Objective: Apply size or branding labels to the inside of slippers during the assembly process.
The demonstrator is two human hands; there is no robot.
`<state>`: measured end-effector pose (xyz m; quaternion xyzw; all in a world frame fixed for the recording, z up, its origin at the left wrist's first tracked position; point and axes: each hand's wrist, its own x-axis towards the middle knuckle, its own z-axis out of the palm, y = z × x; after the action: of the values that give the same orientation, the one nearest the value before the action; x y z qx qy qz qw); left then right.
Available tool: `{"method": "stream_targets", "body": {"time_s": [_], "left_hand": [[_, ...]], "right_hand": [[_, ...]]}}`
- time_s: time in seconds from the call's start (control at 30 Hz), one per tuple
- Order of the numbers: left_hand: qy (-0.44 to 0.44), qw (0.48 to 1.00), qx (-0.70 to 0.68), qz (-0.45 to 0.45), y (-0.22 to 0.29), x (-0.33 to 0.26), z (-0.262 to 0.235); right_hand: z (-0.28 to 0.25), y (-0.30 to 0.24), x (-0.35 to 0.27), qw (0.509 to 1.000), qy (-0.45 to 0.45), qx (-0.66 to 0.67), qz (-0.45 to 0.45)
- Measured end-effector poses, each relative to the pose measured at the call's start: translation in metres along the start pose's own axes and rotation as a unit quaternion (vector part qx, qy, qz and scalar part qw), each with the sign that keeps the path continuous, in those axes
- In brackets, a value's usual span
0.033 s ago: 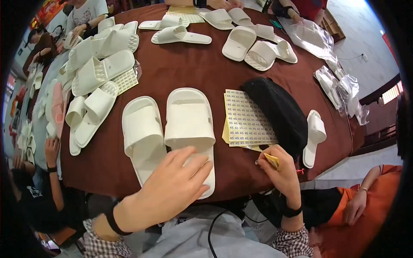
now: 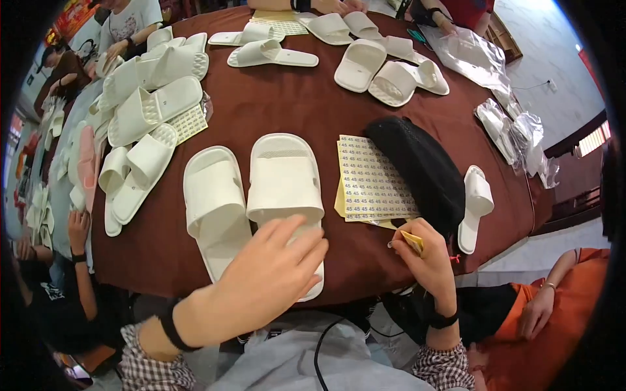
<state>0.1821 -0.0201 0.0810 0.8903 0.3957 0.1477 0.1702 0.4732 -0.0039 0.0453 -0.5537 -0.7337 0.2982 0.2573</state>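
- the left hand [image 2: 270, 277] is spread open, fingers resting on the heel end of the right-hand white slipper [image 2: 285, 189] of a pair; nothing is grasped by it.
- the second slipper [image 2: 214, 205] of the pair is lying just beside, at nine o'clock of the first, soles down on the brown table [image 2: 293, 98].
- a small yellow sticker [image 2: 412, 241] is pinched between the fingertips of the right hand [image 2: 427, 257], at three o'clock of the pair.
- the sticker sheet [image 2: 372, 179] is lying at one o'clock of the hand, partly under a black pouch [image 2: 420, 169].
- no sticker is seen on the pair, so labelling is judged as not yet done; whether the slippers heaped at ten o'clock [image 2: 147, 111] are labelled cannot be told.
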Motion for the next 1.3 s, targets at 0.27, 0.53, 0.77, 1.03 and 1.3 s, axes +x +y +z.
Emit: {"method": "stream_targets", "body": {"time_s": [0.27, 0.53, 0.77, 1.03, 1.3], "left_hand": [[-0.012, 0.97, -0.214, -0.114, -0.015, 0.064, 0.046], [0.007, 0.952, -0.276, -0.132, -0.025, 0.066, 0.076], [-0.024, 0.779, -0.578, -0.242, -0.026, 0.085, 0.059], [0.007, 0.735, -0.664, -0.14, -0.021, 0.115, 0.052], [0.031, 0.883, -0.458, -0.098, -0.022, 0.085, 0.071]], "right_hand": [[0.001, 0.017, -0.008, 0.997, 0.0, 0.057, 0.061], [0.007, 0.027, -0.004, 0.995, 0.024, 0.077, 0.056], [0.016, 0.034, 0.007, 0.995, 0.053, 0.077, 0.036], [0.037, 0.035, 0.031, 0.988, 0.087, -0.122, -0.029], [0.043, 0.043, 0.031, 0.981, 0.047, -0.187, 0.016]]}}
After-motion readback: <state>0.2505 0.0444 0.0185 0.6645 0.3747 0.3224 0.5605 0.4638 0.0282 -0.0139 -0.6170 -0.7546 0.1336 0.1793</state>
